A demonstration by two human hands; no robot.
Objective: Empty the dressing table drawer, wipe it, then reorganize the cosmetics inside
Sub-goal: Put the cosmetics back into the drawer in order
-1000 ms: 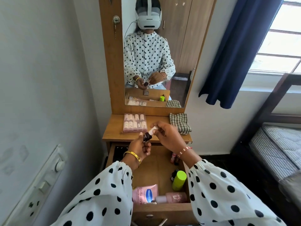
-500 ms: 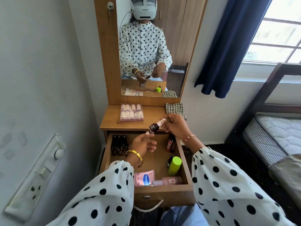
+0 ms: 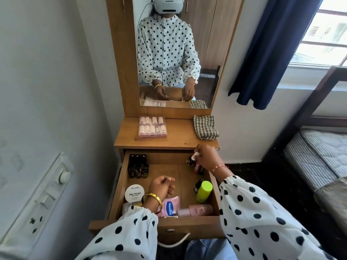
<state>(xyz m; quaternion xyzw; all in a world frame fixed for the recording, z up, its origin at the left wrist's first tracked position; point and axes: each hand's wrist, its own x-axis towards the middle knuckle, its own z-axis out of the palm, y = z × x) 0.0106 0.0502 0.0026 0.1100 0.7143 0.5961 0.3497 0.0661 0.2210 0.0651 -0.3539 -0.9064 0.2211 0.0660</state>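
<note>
Both hands are over the open drawer. My right hand is at the drawer's far right corner, fingers pinched on the white cap of a small dark nail polish bottle, which hangs tilted just above two little bottles standing in that corner. My left hand hovers over the middle of the drawer floor with its fingers loosely curled; whether anything small sits between the fingertips I cannot tell.

Against the drawer's far left corner stands a cluster of dark bottles. Near the drawer's left wall, closer to me, lies a round white nail polish remover tub. Along the drawer's front wall lie a pink Vaseline sachet and a pink bottle on its side. By the drawer's right wall a lime-green capped bottle stands beside a small dark vial.

Beyond the drawer, on the tabletop, rest a clear pink box of tubes and a checked cloth.
</note>
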